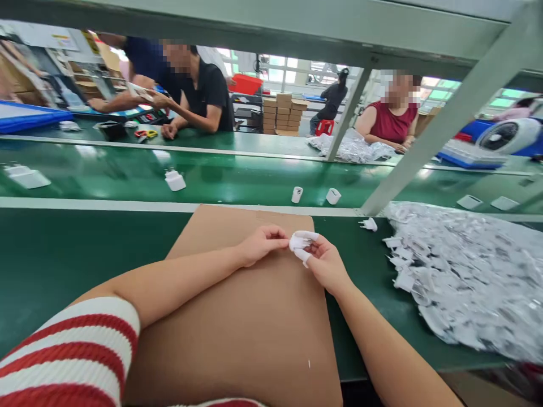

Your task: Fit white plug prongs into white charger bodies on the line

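A small white plug piece (298, 242), with pins pointing right, is held over the brown cardboard (250, 316). My right hand (328, 265), with white covers on its thumb and forefinger, grips the piece from the right. From the left, my left hand (263, 246) has its fingers pinched together, with the tips at the near edge of the same piece. What lies between those left fingertips is too small to tell. A loose white plug (368, 224) lies on the bench beyond my right hand.
Clear plastic bags with many white plugs (462, 271) are heaped at the right. White adapters (175, 180) and small housings (333, 196) rest on the green conveyor (237, 175). A slanted metal post (441, 118) rises at the right. Several people sit or stand across the line.
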Action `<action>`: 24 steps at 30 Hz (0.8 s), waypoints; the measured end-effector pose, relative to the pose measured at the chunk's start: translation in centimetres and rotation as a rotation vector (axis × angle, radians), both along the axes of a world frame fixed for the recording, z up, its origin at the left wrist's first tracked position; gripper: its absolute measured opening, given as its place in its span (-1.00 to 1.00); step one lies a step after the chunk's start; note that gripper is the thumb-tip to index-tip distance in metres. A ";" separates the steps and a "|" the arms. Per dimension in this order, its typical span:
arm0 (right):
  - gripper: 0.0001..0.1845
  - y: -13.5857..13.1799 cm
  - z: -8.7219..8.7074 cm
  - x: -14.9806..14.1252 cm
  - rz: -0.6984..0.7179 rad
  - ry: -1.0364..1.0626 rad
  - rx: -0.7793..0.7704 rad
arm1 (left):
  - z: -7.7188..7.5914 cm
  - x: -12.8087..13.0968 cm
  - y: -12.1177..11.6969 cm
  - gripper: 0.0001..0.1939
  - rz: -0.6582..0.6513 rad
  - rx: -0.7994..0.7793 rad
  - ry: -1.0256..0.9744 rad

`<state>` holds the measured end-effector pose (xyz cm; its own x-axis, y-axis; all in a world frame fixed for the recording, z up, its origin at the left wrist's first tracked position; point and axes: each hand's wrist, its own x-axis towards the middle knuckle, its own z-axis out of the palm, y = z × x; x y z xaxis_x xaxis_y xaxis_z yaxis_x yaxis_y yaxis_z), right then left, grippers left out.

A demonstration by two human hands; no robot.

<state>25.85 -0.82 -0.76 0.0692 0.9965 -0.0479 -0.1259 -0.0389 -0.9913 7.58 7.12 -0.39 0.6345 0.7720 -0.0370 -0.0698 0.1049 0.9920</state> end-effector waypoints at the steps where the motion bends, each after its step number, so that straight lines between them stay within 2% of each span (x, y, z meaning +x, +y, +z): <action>1: -0.44 0.2 0.1 0.0 -0.030 -0.031 0.035 | 0.0 0.1 0.1 -0.66 0.025 0.001 0.014; 4: -0.65 0.6 0.5 0.2 -0.191 -0.250 0.186 | -0.5 0.5 0.2 -0.68 0.161 0.017 0.028; 7: -0.74 0.6 0.6 0.9 -0.300 -0.489 0.327 | -1.1 1.4 0.6 -0.67 0.346 0.129 0.158; 10: -0.85 0.5 0.1 1.6 -0.184 -0.721 0.347 | -0.7 2.6 2.9 -0.65 0.491 0.272 0.331; 13: -0.93 0.7 -0.5 2.2 -0.045 -0.866 0.256 | 0.7 4.5 7.2 -0.55 0.579 0.383 0.417; 16: -0.90 1.0 -0.7 2.3 -0.042 -0.766 0.205 | 1.8 6.3 11.5 -0.30 0.647 0.499 0.606; 17: -0.86 1.2 -0.6 2.3 -0.050 -0.695 0.189 | 2.1 6.8 12.6 -0.28 0.653 0.522 0.677; 19: -0.77 1.5 -0.3 2.2 -0.065 -0.482 0.116 | 2.4 7.4 14.0 -0.42 0.631 0.534 0.773; 21: -0.70 1.8 0.1 2.2 -0.082 -0.220 0.041 | 2.6 7.4 14.6 -0.63 0.594 0.519 0.770; 24: -0.71 2.3 0.8 2.5 -0.106 0.112 -0.020 | 3.0 6.5 13.7 -0.69 0.560 0.550 0.733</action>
<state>28.35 1.43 0.06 0.1671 0.9826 -0.0814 -0.2403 -0.0395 -0.9699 14.10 20.80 2.60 0.1499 0.9729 0.1762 0.6623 -0.2311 0.7127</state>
